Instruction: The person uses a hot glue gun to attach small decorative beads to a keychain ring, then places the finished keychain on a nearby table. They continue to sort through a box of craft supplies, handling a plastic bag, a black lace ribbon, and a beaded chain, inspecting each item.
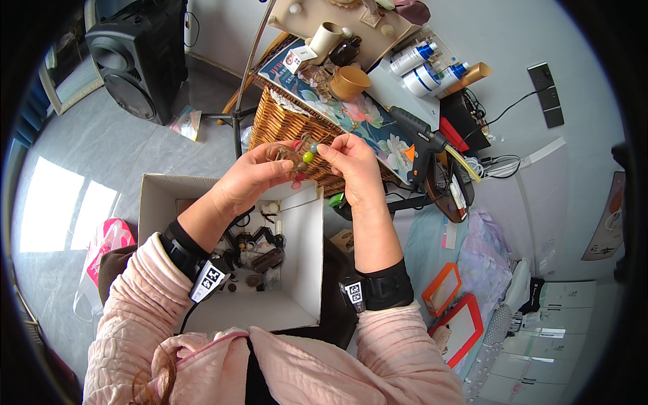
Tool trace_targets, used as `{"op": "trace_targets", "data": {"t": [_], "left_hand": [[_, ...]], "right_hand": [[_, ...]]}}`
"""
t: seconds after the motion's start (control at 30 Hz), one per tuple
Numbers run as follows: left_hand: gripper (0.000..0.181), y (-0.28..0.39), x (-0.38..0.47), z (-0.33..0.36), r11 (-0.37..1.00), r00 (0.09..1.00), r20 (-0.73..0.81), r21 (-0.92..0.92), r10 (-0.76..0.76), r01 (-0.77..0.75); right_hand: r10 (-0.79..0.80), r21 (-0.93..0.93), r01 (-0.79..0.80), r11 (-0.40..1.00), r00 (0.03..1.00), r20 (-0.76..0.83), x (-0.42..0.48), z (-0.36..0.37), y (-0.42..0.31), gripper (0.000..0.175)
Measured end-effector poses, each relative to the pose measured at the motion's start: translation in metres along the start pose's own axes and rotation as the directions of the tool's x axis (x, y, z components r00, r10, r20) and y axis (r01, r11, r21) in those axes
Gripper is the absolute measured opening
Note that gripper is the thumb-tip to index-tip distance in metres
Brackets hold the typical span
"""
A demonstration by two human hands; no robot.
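My left hand [260,169] holds a brownish, see-through item [284,154] whose exact kind I cannot tell. Beside it, between my hands, hang coloured beads [308,157] in green, olive, red and pink. The thumb and forefinger of my right hand [349,162] pinch a grey-blue bead [314,148] of the same cluster. Below my forearms stands an open white cardboard box [302,253]. Inside it lie black lace, small round pieces and other trinkets, partly hidden by my left arm.
Beyond my hands is a wicker basket [268,119] under a floral board [298,91] with jars. A glue gun [422,136] lies at its right. A black speaker [142,61] stands on the floor at upper left. Red [468,324] and orange [440,288] frames lie at right.
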State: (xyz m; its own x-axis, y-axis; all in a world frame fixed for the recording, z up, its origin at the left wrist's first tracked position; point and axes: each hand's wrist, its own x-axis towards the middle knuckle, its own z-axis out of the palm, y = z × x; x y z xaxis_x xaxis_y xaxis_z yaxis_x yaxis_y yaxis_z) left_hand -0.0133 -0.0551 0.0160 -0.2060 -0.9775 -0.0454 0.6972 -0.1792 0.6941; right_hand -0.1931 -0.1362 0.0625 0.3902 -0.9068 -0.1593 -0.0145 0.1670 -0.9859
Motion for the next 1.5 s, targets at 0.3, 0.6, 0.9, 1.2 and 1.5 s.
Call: {"op": "trace_targets", "data": {"t": [0.3, 0.6, 0.9, 1.2, 1.5], "left_hand": [[0.049, 0.002, -0.002, -0.006, 0.985, 0.993, 0.075, -0.141, -0.094, 0.104], [0.028, 0.003, -0.004, -0.013, 0.937, 0.981, 0.106, -0.293, -0.164, 0.188], [0.033, 0.002, -0.005, -0.016, 0.951, 0.97, 0.156, -0.221, -0.185, 0.217], [0.036, 0.002, -0.004, -0.015, 0.967, 0.977, 0.111, -0.157, -0.184, 0.2], [0.038, 0.003, -0.003, -0.014, 0.978, 0.978, 0.12, -0.096, -0.172, 0.184]], "right_hand": [[-0.149, -0.005, 0.149, 0.989, 0.987, -0.059, -0.006, 0.005, -0.008, 0.017], [-0.59, -0.475, 0.616, 0.629, 0.775, 0.224, -0.017, 0.009, -0.021, 0.022], [-0.588, -0.576, 0.654, 0.489, 0.736, 0.336, -0.017, 0.009, -0.021, 0.02], [-0.61, -0.559, 0.662, 0.499, 0.727, 0.317, -0.015, 0.01, -0.017, 0.019], [-0.609, -0.569, 0.648, 0.506, 0.736, 0.297, -0.014, 0.011, -0.014, 0.018]]}}
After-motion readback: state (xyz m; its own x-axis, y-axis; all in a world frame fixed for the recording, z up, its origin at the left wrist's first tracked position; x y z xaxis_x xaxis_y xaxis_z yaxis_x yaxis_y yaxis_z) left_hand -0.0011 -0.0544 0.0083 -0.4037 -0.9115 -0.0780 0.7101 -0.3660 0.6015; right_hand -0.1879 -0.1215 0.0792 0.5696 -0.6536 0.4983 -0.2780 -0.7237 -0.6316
